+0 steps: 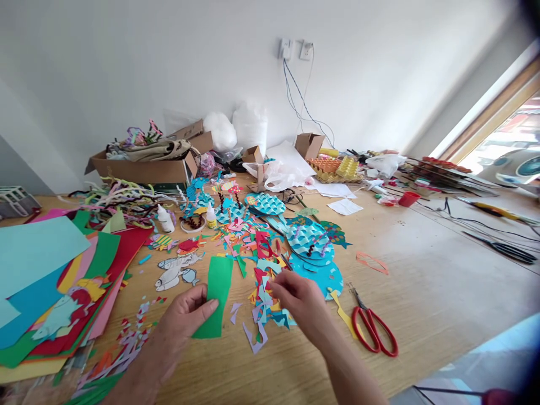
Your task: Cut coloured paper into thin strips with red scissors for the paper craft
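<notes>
My left hand pinches a strip of green paper between thumb and fingers, holding it above the table. To the right, my right hand is closed with its fingers curled together over a heap of coloured paper scraps. A slim dark and red stick-like thing shows just beyond those fingers; whether they grip it I cannot make out. Red-handled scissors lie to the right of my right hand, beside a yellow paper offcut. White paper fish cutouts rest beyond my left hand.
Stacked coloured paper sheets cover the left side. Blue wavy paper pieces and two glue bottles stand farther back. A cardboard box of craft materials sits by the wall. Pliers-like black-handled tools lie at the right.
</notes>
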A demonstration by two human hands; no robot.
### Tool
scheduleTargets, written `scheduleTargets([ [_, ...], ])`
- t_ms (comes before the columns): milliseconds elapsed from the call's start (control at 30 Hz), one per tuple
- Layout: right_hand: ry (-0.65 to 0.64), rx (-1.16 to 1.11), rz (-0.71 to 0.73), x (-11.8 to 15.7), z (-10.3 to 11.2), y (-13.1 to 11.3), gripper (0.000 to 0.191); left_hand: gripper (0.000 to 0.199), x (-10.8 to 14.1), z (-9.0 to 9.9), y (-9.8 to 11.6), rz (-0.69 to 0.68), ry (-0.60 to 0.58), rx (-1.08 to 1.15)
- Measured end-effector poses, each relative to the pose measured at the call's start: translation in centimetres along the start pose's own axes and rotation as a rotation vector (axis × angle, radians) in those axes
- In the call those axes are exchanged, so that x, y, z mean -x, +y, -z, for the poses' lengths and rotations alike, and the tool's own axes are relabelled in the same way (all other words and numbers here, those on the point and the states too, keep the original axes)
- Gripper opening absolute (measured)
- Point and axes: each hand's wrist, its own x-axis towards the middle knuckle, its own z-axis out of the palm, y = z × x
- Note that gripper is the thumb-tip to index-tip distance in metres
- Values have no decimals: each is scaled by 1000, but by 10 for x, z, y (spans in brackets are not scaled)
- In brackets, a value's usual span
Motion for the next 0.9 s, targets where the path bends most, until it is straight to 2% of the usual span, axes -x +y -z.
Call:
scheduleTargets([
  [67, 127, 323, -116, 18, 29, 27, 19, 20, 3, 0, 3, -3, -6, 27],
  [167, 247, 647, -405, 50, 71, 81, 23, 20, 4, 2, 4, -7, -24, 95],
  [267, 219, 780, -569, 77, 97, 127, 25, 28, 1, 4, 1, -30, 27, 123],
  [333, 166, 804, -608, 85, 104, 143, 22, 33, -2, 6, -2, -77, 92, 92],
  [500, 186, 872, -588, 79, 100, 136, 29, 37, -5, 14, -5, -137, 182, -58],
  [567, 147, 853, -579, 73, 96, 130, 27, 33, -4, 17, -6, -137, 207, -84],
  [667, 62, 833, -593, 67, 91, 127, 15, 25, 0, 18, -5, -102, 170, -98],
  [733, 58, 837, -615, 66, 91, 127, 11, 16, 2, 17, -4, -114, 139, -147],
  [800, 112, 801, -648, 68, 94, 126, 11, 9, 3, 16, -2, -171, 143, -195],
  [900, 304, 588, -655, 80, 102, 116, 9, 12, 3, 14, 1, -204, 195, -185],
])
